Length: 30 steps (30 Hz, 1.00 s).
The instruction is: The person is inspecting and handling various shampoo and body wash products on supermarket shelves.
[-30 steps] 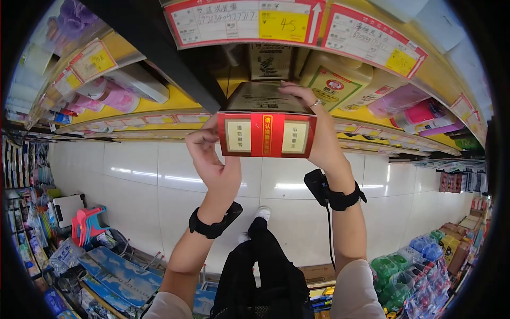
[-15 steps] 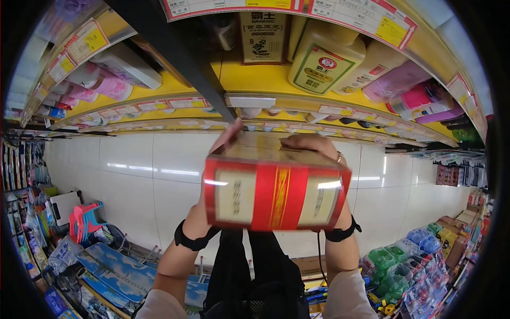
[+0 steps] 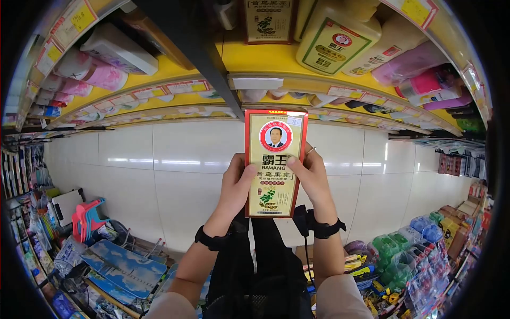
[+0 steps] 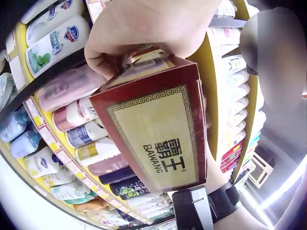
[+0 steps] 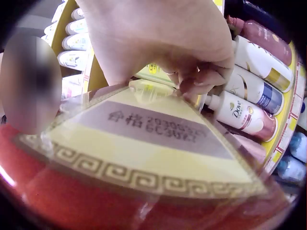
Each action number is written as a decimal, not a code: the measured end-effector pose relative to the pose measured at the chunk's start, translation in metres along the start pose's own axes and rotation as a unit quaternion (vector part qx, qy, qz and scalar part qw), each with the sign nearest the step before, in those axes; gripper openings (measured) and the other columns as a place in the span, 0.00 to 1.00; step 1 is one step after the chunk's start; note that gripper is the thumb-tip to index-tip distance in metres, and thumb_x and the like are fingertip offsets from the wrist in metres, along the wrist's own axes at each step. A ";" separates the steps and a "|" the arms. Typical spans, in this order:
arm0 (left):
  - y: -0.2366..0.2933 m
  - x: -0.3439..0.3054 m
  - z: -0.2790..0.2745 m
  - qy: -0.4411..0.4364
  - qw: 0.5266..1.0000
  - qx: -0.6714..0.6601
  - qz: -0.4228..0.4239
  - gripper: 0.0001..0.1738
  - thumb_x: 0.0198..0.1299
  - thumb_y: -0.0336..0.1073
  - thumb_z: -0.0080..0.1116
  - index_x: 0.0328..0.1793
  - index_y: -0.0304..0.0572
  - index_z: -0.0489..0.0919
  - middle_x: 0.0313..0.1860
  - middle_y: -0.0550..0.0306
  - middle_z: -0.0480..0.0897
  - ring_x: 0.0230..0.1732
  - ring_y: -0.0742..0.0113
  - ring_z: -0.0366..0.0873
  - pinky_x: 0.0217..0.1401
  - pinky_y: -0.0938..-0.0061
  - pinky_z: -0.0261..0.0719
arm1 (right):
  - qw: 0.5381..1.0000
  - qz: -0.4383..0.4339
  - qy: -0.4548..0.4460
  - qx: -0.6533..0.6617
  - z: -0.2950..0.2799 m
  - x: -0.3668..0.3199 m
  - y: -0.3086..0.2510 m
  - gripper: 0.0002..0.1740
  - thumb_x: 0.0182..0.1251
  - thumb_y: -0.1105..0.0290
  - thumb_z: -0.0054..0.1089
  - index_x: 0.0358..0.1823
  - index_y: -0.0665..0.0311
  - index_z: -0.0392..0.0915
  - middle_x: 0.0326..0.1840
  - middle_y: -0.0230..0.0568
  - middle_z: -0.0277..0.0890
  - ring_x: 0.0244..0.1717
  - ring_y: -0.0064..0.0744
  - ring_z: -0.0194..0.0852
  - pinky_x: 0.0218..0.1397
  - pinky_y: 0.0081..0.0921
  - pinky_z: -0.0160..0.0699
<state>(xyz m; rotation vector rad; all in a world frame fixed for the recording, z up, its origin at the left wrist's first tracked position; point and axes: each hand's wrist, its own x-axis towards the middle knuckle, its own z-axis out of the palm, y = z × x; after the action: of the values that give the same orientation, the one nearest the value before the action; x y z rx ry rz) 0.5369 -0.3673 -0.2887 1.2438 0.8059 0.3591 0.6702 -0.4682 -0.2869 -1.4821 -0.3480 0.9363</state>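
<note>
Both hands hold a tall gold box with a red-brown border [image 3: 275, 181], marked BAWANG, with its front facing up toward the head camera. My left hand [image 3: 235, 185] grips its left edge, the thumb lying on the front face. The right edge is in my right hand [image 3: 313, 178], whose thumb presses near the printed name; a ring shows on one finger. Most fingers are hidden behind the box in the head view. One end of the box [image 4: 156, 132] fills the left wrist view, and a panel with stamped numbers [image 5: 158, 124] shows in the right wrist view.
Ahead is a yellow shelf [image 3: 255, 61] behind a dark post [image 3: 196, 58]. On it stand a similar box [image 3: 268, 24] and a cream bottle [image 3: 337, 45]. Folding tables [image 3: 125, 268] and pink stools [image 3: 87, 218] are at lower left, wrapped bottles [image 3: 396, 252] at lower right.
The box has come off the shelf edge toward the body and turned from its end to its printed front. Both hands moved back with it, and their thumbs now lie on the front.
</note>
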 end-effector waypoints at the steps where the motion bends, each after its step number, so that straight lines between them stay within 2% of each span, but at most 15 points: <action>1: -0.001 0.001 0.000 0.011 1.000 -0.009 -0.013 0.17 0.60 0.41 0.48 0.45 0.33 0.67 0.36 0.56 0.74 0.37 0.75 0.69 0.42 0.80 0.67 | 1.000 0.002 0.000 0.000 0.001 0.000 0.004 0.25 0.51 0.65 0.62 0.49 0.71 0.68 0.38 0.37 0.77 0.29 0.12 0.68 0.26 0.09 0.63; 3: -0.001 0.002 -0.002 0.018 0.999 -0.018 -0.022 0.16 0.60 0.41 0.48 0.44 0.33 0.67 0.35 0.56 0.74 0.37 0.76 0.69 0.41 0.81 0.67 | 1.000 -0.009 -0.005 -0.018 0.002 0.000 0.009 0.25 0.55 0.64 0.58 0.51 0.70 0.67 0.42 0.38 0.76 0.34 0.16 0.69 0.37 0.14 0.67; 4: 0.000 0.002 -0.003 0.025 0.999 -0.026 -0.029 0.16 0.60 0.41 0.48 0.43 0.32 0.68 0.34 0.56 0.74 0.36 0.76 0.69 0.41 0.81 0.67 | 1.000 -0.007 -0.008 -0.019 0.003 -0.002 0.009 0.25 0.55 0.64 0.58 0.51 0.70 0.67 0.42 0.38 0.76 0.34 0.16 0.69 0.37 0.14 0.67; 6: 0.005 0.004 -0.004 0.035 0.999 -0.023 -0.026 0.16 0.60 0.41 0.48 0.43 0.32 0.68 0.33 0.57 0.73 0.36 0.76 0.69 0.40 0.81 0.67 | 0.999 -0.028 -0.035 0.026 0.004 -0.005 0.006 0.27 0.58 0.65 0.54 0.57 0.69 0.62 0.49 0.40 0.71 0.44 0.22 0.69 0.50 0.21 0.65; 7: 0.008 0.006 -0.005 0.042 0.999 -0.018 -0.021 0.16 0.60 0.41 0.47 0.42 0.32 0.68 0.32 0.57 0.73 0.35 0.76 0.68 0.39 0.81 0.67 | 0.999 -0.029 -0.038 0.025 0.005 -0.006 0.004 0.27 0.58 0.65 0.54 0.57 0.69 0.62 0.49 0.40 0.71 0.44 0.22 0.69 0.50 0.21 0.65; 9: 0.015 0.010 -0.005 0.044 0.999 0.000 -0.010 0.16 0.60 0.41 0.47 0.42 0.32 0.68 0.31 0.58 0.73 0.34 0.77 0.68 0.39 0.81 0.67 | 0.989 0.001 -0.072 0.126 0.006 -0.013 0.002 0.30 0.59 0.67 0.53 0.61 0.68 0.54 0.55 0.41 0.64 0.53 0.27 0.64 0.56 0.24 0.62; 10: 0.017 0.011 -0.005 0.044 0.999 0.018 0.000 0.17 0.60 0.42 0.47 0.42 0.32 0.68 0.30 0.58 0.73 0.33 0.77 0.68 0.38 0.81 0.67 | 0.990 -0.001 -0.072 0.125 0.007 -0.016 0.000 0.30 0.59 0.67 0.53 0.61 0.68 0.54 0.55 0.41 0.64 0.53 0.27 0.64 0.56 0.24 0.62; 12: 0.022 0.014 -0.003 0.046 0.999 0.010 0.003 0.17 0.60 0.42 0.48 0.41 0.32 0.68 0.30 0.58 0.72 0.33 0.77 0.67 0.37 0.81 0.67 | 0.987 0.051 -0.105 0.106 0.011 -0.022 -0.003 0.33 0.59 0.68 0.54 0.63 0.67 0.49 0.56 0.41 0.62 0.56 0.26 0.60 0.57 0.24 0.61; 17: 0.015 0.018 0.003 0.054 0.998 0.024 0.027 0.19 0.62 0.46 0.44 0.41 0.33 0.68 0.31 0.58 0.73 0.33 0.75 0.68 0.38 0.80 0.67 | 0.990 0.044 -0.037 0.128 0.023 -0.029 0.009 0.32 0.61 0.68 0.52 0.63 0.66 0.50 0.57 0.41 0.61 0.58 0.26 0.57 0.58 0.23 0.59; 19: 0.013 0.020 0.003 0.065 0.998 -0.013 0.015 0.23 0.65 0.50 0.36 0.41 0.34 0.68 0.33 0.55 0.74 0.35 0.73 0.69 0.41 0.78 0.67 | 0.988 0.024 0.018 0.150 0.027 -0.031 0.013 0.29 0.63 0.66 0.48 0.63 0.67 0.51 0.57 0.40 0.61 0.57 0.25 0.58 0.59 0.23 0.58; 20: 0.014 0.020 0.004 0.064 0.998 -0.012 0.013 0.23 0.65 0.50 0.36 0.41 0.34 0.68 0.33 0.55 0.74 0.35 0.73 0.69 0.41 0.78 0.67 | 0.988 0.026 0.020 0.151 0.028 -0.033 0.015 0.29 0.63 0.66 0.48 0.63 0.67 0.51 0.57 0.40 0.61 0.57 0.25 0.58 0.59 0.23 0.58; 22: 0.018 0.019 0.007 0.064 0.998 0.003 -0.006 0.27 0.65 0.53 0.29 0.43 0.34 0.68 0.35 0.51 0.74 0.38 0.70 0.69 0.44 0.76 0.66 | 0.981 0.006 0.040 0.188 0.028 -0.034 0.021 0.28 0.66 0.60 0.43 0.63 0.68 0.52 0.57 0.40 0.61 0.57 0.26 0.58 0.59 0.22 0.57; 26: 0.013 0.017 0.012 0.047 0.998 -0.014 -0.049 0.28 0.65 0.54 0.27 0.44 0.34 0.68 0.37 0.50 0.75 0.40 0.69 0.69 0.47 0.74 0.66 | 0.984 0.004 0.072 0.164 0.023 -0.039 0.024 0.29 0.67 0.56 0.40 0.63 0.68 0.53 0.57 0.41 0.61 0.57 0.26 0.58 0.59 0.22 0.57; 28: 0.007 0.017 0.014 0.018 0.998 -0.016 -0.063 0.28 0.65 0.54 0.28 0.48 0.33 0.67 0.41 0.48 0.74 0.43 0.67 0.70 0.49 0.74 0.65 | 0.986 0.003 0.081 0.147 0.020 -0.041 0.021 0.30 0.67 0.53 0.38 0.62 0.68 0.54 0.57 0.42 0.61 0.57 0.27 0.57 0.59 0.22 0.57; 30: 0.003 0.014 0.018 -0.002 0.999 -0.014 -0.045 0.28 0.65 0.53 0.28 0.51 0.33 0.65 0.44 0.47 0.74 0.46 0.66 0.69 0.51 0.74 0.64 | 0.985 0.007 0.091 0.146 0.015 -0.043 0.020 0.30 0.67 0.53 0.38 0.62 0.69 0.53 0.57 0.43 0.61 0.57 0.27 0.57 0.59 0.22 0.57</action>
<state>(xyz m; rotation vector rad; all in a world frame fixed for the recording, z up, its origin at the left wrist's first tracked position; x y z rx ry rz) 0.5599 -0.3703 -0.2890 1.1780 0.8482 0.2930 0.6265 -0.4915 -0.2894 -1.2874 -0.0629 0.8169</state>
